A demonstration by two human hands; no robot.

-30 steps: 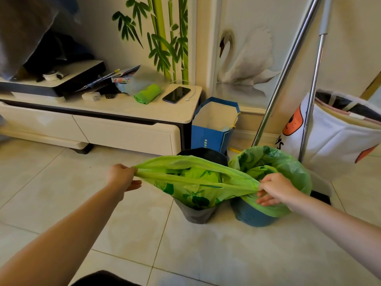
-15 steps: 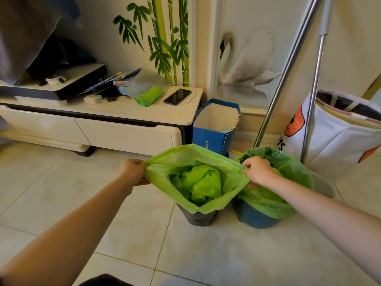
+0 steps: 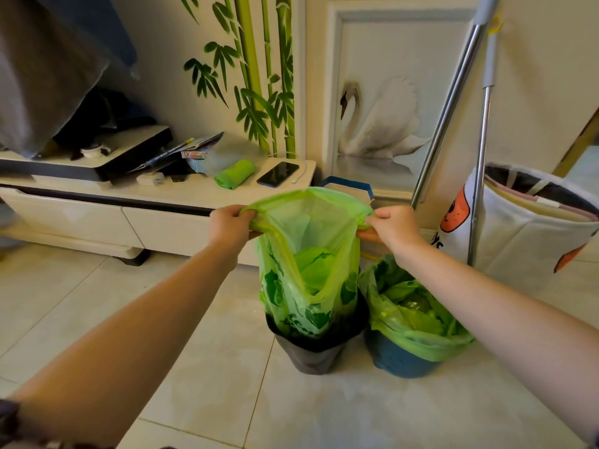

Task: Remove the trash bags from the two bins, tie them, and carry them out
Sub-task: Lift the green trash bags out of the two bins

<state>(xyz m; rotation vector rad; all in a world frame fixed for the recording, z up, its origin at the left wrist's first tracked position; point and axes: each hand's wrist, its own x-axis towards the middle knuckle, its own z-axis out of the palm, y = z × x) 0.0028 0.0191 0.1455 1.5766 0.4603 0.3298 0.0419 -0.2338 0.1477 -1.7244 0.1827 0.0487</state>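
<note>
At frame centre, the left hand (image 3: 230, 225) and the right hand (image 3: 393, 225) each pinch one side of the rim of the translucent green plastic trash bag (image 3: 308, 273), fingers closed on the gathered film. The bag mouth is stretched open between the hands. The bag's lower portion sits inside the dark grey tapered bin (image 3: 312, 354) on the tiled floor (image 3: 194, 351); judged from this, extraction is partial. Crumpled green material lies inside the bag.

Just right of it, touching or nearly so, the blue round bin (image 3: 398, 364) holds a second green plastic liner (image 3: 418, 315), its rim folded over the bin edge and untouched.

Status: no bag tied, none carried out. Remaining: finish lifting, knot, repeat for the second liner, carry both out.
</note>
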